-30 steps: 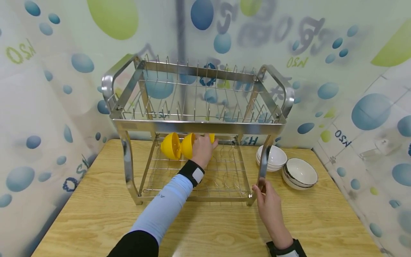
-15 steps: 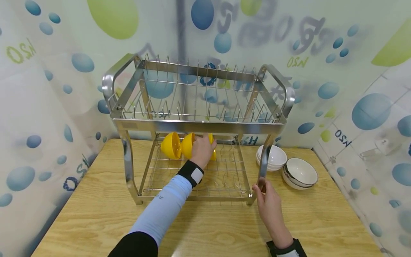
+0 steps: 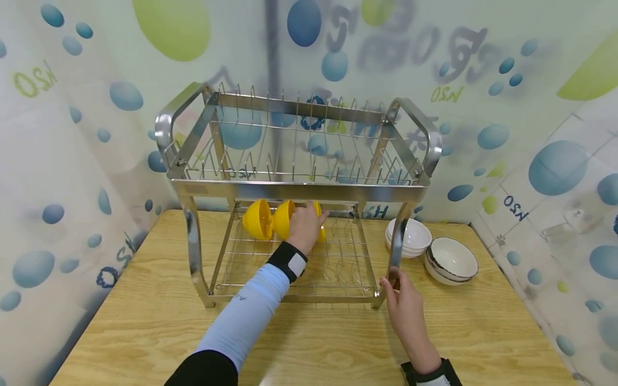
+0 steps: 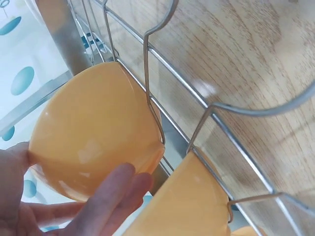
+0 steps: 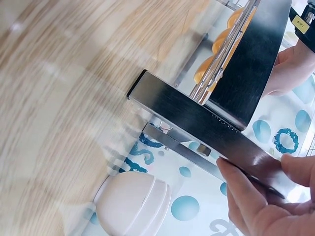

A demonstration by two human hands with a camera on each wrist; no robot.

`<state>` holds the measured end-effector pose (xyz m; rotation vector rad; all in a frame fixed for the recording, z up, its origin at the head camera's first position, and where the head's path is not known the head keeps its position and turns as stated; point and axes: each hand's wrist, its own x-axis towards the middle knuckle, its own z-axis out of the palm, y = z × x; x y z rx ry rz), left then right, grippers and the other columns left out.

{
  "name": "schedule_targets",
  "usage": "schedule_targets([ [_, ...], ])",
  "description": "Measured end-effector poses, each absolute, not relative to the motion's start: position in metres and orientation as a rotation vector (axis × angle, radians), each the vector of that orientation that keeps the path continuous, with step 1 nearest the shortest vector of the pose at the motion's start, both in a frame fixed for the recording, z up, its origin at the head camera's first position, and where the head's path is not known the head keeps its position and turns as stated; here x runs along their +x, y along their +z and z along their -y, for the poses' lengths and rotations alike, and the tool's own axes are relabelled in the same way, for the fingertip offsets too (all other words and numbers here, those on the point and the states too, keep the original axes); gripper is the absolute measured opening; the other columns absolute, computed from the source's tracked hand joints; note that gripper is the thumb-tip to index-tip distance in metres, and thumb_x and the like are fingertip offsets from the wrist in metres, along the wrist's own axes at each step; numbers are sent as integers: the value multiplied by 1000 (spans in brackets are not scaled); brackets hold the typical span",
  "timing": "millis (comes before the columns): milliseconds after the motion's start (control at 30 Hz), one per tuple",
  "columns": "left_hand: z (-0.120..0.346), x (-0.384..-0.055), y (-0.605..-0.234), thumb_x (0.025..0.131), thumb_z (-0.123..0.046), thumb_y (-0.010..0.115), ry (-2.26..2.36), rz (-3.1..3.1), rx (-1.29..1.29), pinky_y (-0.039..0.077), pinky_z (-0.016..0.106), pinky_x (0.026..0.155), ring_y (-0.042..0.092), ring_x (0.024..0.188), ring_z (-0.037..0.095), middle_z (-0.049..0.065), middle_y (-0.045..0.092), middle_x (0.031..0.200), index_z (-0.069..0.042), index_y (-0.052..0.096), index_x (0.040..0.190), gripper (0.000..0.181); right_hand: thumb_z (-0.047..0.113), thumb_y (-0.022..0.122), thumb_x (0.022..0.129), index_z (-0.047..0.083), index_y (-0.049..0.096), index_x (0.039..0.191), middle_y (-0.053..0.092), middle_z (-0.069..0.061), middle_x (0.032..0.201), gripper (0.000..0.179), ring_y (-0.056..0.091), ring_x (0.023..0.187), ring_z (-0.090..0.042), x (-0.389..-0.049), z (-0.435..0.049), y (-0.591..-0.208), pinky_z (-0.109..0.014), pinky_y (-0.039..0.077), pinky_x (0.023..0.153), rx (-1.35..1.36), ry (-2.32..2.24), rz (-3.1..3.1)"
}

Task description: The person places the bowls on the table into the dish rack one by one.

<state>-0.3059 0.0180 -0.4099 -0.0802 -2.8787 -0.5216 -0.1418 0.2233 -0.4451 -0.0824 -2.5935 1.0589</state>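
My left hand [image 3: 305, 228] reaches under the upper tier of the metal dish rack [image 3: 299, 190]. It holds a yellow bowl [image 4: 93, 128], thumb at one side and fingers along the other in the left wrist view. That bowl stands on edge against the lower tier's wires, mostly hidden by the hand in the head view. To its left, two more yellow bowls, a middle one [image 3: 282, 219] and an outer one [image 3: 257, 220], stand on edge in a row. My right hand [image 5: 270, 201] grips the rack's right front post [image 5: 197, 118], thumb on one face and fingers on the other.
Right of the rack, a stack of white bowls [image 3: 410, 238] stands beside dark-rimmed white bowls [image 3: 453, 260] on the wooden table [image 3: 328, 343]. Upright wire prongs line the upper tier, which overhangs the left hand. A patterned curtain [image 3: 512, 107] hangs close behind.
The yellow bowl in my left hand now shows lower beside the fingers than a second ago. The right hand keeps its grip on the post.
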Motion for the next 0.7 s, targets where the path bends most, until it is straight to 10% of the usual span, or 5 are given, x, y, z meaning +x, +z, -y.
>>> schedule_targets([
  [700, -13, -269, -382, 94, -35, 57, -607, 2659, -176, 55, 37, 66, 61, 86, 29, 17, 64, 98, -3, 63, 108, 35, 24, 56, 96, 1, 52, 113, 66, -14, 101, 29, 64, 91, -26, -144, -220, -453, -41, 57, 73, -71, 1111, 2471],
])
